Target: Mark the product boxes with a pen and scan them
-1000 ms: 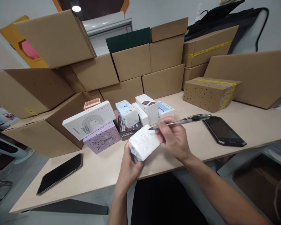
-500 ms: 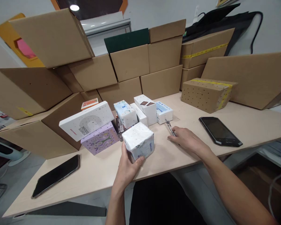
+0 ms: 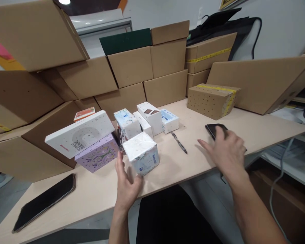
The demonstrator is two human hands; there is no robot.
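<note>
A white-and-blue pack of tissues (image 3: 144, 157) stands at the table's front edge. Beside its left side is my left hand (image 3: 128, 186), thumb and fingers apart and not gripping it. Over a black handheld device with a screen (image 3: 212, 128) hovers my right hand (image 3: 227, 152), slightly blurred, its fingers spread; the hand hides most of the device, and whether they touch I cannot tell. A dark patterned pen (image 3: 179, 143) lies loose on the table between the tissue pack and my right hand.
Behind the pack stand more tissue packs (image 3: 169, 121), white boxes (image 3: 154, 120), and a power bank box (image 3: 81, 134) leaning on a purple box (image 3: 99, 154). A black phone (image 3: 44, 201) lies at left. Cardboard boxes (image 3: 130, 67) wall the back; a dotted carton (image 3: 208, 101) sits at right.
My right hand has let go of the pen, now lying on the table, and moved right over the black device. My left hand has loosened from the tissue pack. The view has shifted right.
</note>
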